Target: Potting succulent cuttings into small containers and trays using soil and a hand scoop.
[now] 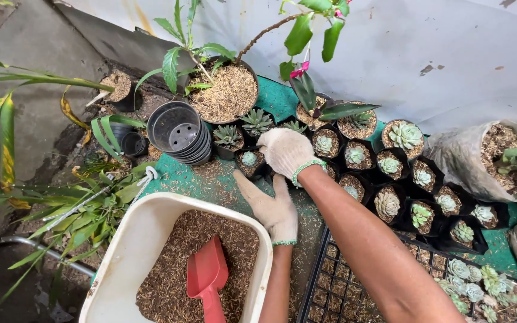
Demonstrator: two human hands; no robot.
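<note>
Head view, potting bench (210, 179) covered with green mat, strewn with husk.

Left hand (273, 206), gloved, lies flat and open on the mat, fingers spread, palm down, holding nothing; it rests just beside the white tub (145, 239) of husk substrate. A red scoop (207, 278) lies in the tub, untouched.

Right hand (285, 151), gloved, is curled down over a small black pot with a succulent (249, 160) at the left end of the pot rows. Fingers bend over the pot's near side; whether they actually grip it cannot be told, as the glove hides the contact.

Potted succulents (405, 136) stand in close rows to the right, touching one another. A stack of empty black pots (181, 134) lies tilted just left of the hand. A black seedling tray (342, 287) with loose rosettes sits at the lower right.

Judgement: step in hand is setting or seating a filled pot into the row. Next move calls for a firm hold on the rim and keeping the pot upright, clear of neighbours.
</note>
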